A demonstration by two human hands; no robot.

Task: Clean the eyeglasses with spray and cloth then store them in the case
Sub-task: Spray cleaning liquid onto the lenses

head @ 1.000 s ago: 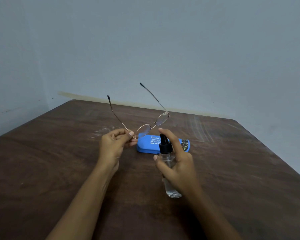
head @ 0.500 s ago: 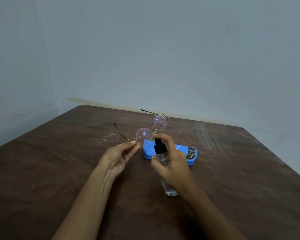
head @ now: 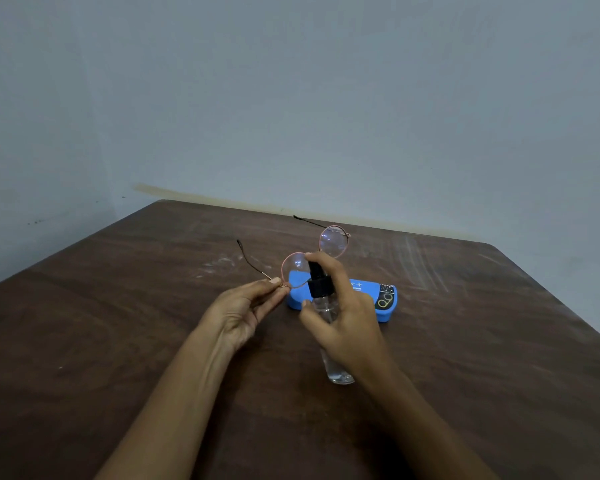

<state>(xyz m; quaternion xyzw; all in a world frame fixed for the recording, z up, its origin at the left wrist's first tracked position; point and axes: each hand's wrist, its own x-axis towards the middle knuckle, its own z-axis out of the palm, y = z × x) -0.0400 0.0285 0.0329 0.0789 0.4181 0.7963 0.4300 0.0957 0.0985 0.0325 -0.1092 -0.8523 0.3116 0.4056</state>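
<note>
My left hand (head: 245,311) pinches the thin metal-framed eyeglasses (head: 333,242) at the hinge of the nearer lens, holding them above the table with both temple arms unfolded and pointing left. My right hand (head: 347,323) grips a clear spray bottle (head: 338,370) with a black pump top, my index finger lying over the pump head just in front of the nearer lens. Behind both hands a closed blue eyeglass case (head: 381,301) lies flat on the table. No cloth is in view.
The dark brown wooden table (head: 118,341) stretches out to both sides, with pale scuff marks near its far edge. A plain grey-blue wall (head: 291,98) stands right behind the table's far edge.
The glasses have dropped lower and turned so the lenses face the bottle's nozzle. My right hand has brought the bottle closer to the nearer lens.
</note>
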